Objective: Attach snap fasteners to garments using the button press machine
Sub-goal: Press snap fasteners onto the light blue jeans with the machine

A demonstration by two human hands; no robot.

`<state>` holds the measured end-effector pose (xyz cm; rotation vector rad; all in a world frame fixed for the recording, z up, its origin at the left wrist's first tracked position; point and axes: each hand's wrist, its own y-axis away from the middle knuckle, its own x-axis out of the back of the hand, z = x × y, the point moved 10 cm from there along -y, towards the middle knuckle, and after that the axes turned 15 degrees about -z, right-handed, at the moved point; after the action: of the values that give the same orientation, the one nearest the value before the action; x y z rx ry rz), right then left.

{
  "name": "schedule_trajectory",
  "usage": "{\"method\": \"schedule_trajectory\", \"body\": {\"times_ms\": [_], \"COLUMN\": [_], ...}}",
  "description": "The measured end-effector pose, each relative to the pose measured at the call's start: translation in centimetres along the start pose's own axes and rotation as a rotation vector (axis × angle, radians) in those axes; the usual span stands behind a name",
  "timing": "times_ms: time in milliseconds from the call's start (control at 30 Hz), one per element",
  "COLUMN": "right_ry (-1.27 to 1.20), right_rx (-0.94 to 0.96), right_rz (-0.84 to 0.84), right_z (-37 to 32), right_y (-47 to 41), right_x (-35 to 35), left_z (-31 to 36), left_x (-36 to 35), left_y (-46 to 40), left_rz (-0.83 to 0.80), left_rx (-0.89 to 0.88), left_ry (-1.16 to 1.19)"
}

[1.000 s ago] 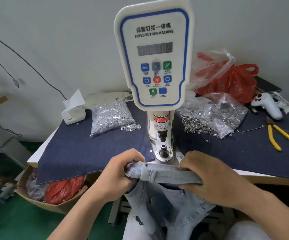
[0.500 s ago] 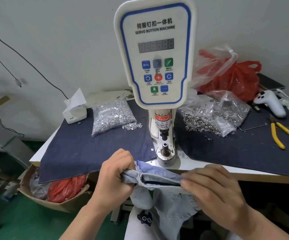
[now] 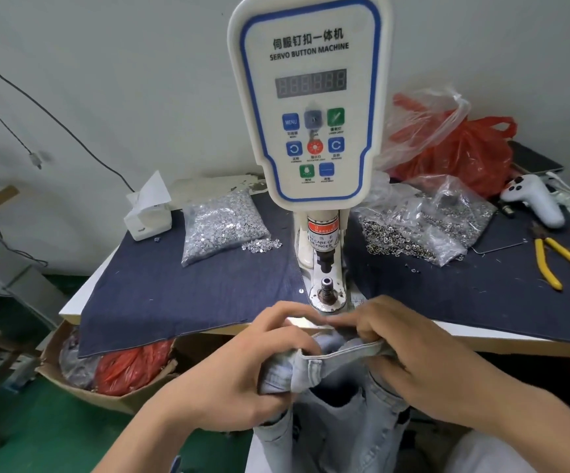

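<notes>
So the big white-and-blue servo button press machine [image 3: 309, 107] sits dead centre on the table, with its little metal lower die post [image 3: 326, 291] sticking up right at the front edge. That's handy, because the garment only has to come up a short way to reach it.

The light-blue denim garment [image 3: 331, 377] hangs off the front of the table, just below the die and not on it yet. The left hand [image 3: 242, 367] has its fingers curled tight round a bunched end of the waistband, and the right hand [image 3: 423, 356] pinches the other end. I'd guess that's to keep the band taut and flat so the right spot can be found.

The dark navy cloth [image 3: 191, 285] covers the tabletop, probably so loose parts don't roll away. The clear bag of silver snap caps [image 3: 222, 223] sits left of the machine, and the clear bag of ring-shaped snap parts [image 3: 420, 230] sits right, both within easy reach. The yellow-handled pliers [image 3: 563, 264] and a white handheld controller [image 3: 532, 203] lie far right, well clear. Nothing really blocks the die except the person's own fingertips, which are close to it.
</notes>
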<state>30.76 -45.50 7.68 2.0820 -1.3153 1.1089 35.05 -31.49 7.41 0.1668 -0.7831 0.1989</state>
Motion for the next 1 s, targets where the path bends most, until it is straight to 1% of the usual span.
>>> {"method": "schedule_trajectory", "body": {"times_ms": [67, 133, 167, 200, 233, 267, 300, 333, 400, 433, 467, 500, 533, 567, 600, 633, 700, 733, 767, 800, 833, 867, 967, 1000], "right_ry": [0.071, 0.089, 0.089, 0.076, 0.058, 0.038, -0.031, -0.145, -0.451, -0.632, -0.79, -0.891, -0.931, -0.904, -0.815, -0.664, -0.332, -0.225, -0.183, -0.175, -0.192, -0.264, -0.72, -0.807], "right_rx": [0.083, 0.149, 0.165, 0.134, 0.048, -0.042, -0.099, -0.122, -0.133, -0.136, -0.152, -0.183, -0.206, -0.222, -0.24, -0.258, -0.335, -0.361, -0.366, -0.354, -0.338, -0.336, -0.33, -0.328], "right_rz": [0.037, 0.03, -0.012, -0.089, -0.189, -0.288, -0.314, -0.273, -0.147, -0.099, -0.07, -0.054, -0.057, -0.093, -0.166, -0.279, -0.561, -0.667, -0.717, -0.714, -0.682, -0.629, -0.505, -0.467], "right_z": [-1.4, -2.5, -2.8, -2.6, -1.8, -0.6, 0.3, 1.0, 1.8, 2.2, 2.6, 3.1, 3.4, 3.5, 3.4, 3.3, 3.4, 3.7, 4.0, 4.3, 4.4, 4.7, 6.0, 6.5], "right_y": [-0.1, 0.1, 0.2, 0.3, 0.3, 0.5, 0.6, 0.5, 0.1, -0.2, -0.4, -0.5, -0.6, -0.7, -0.9, -0.9, -0.3, 0.1, 0.2, 0.1, 0.0, -0.2, -0.5, -0.7], "right_x": [1.1, 1.5, 1.2, 0.6, -0.3, -1.5, -2.0, -1.8, -1.0, -0.7, -0.7, -0.7, -0.6, -0.5, -0.7, -1.1, -3.0, -3.8, -4.0, -3.8, -3.3, -2.7, -2.5, -2.6], "left_z": [0.4, 0.8, 1.2, 1.7, 2.1, 2.4, 2.1, 1.3, -0.8, -1.6, -2.3, -3.2, -4.4, -5.4, -6.2, -6.5, -6.6, -6.6, -6.5, -6.6, -6.9, -7.3, -8.1, -8.2], "left_x": [0.2, 1.0, 1.4, 1.6, 1.8, 1.7, 1.8, 2.0, 1.7, 1.0, 0.2, -0.6, -1.4, -2.1, -2.5, -2.5, -2.2, -2.0, -2.0, -2.0, -1.9, -1.9, -1.9, -2.2], "left_y": [-0.3, -0.2, 0.0, 0.0, 0.2, 0.3, 0.4, 0.4, -0.2, -0.5, -0.9, -1.2, -1.2, -1.1, -1.0, -1.1, -1.3, -1.4, -1.7, -1.8, -1.9, -1.9, -1.9, -2.1], "left_rz": [0.012, 0.068, 0.105, 0.147, 0.193, 0.239, 0.274, 0.277, 0.182, 0.087, -0.035, -0.166, -0.27, -0.339, -0.365, -0.344, -0.242, -0.206, -0.185, -0.158, -0.116, -0.066, 0.019, 0.018], "left_rx": [0.038, 0.066, 0.061, 0.04, 0.004, -0.046, -0.087, -0.104, -0.053, 0.003, 0.073, 0.152, 0.235, 0.301, 0.336, 0.331, 0.277, 0.245, 0.212, 0.187, 0.176, 0.174, 0.192, 0.196], "left_ry": [-0.202, -0.404, -0.489, -0.541, -0.543, -0.481, -0.323, -0.073, 0.424, 0.543, 0.535, 0.446, 0.345, 0.289, 0.315, 0.399, 0.613, 0.696, 0.748, 0.768, 0.774, 0.789, 0.87, 0.906]}}
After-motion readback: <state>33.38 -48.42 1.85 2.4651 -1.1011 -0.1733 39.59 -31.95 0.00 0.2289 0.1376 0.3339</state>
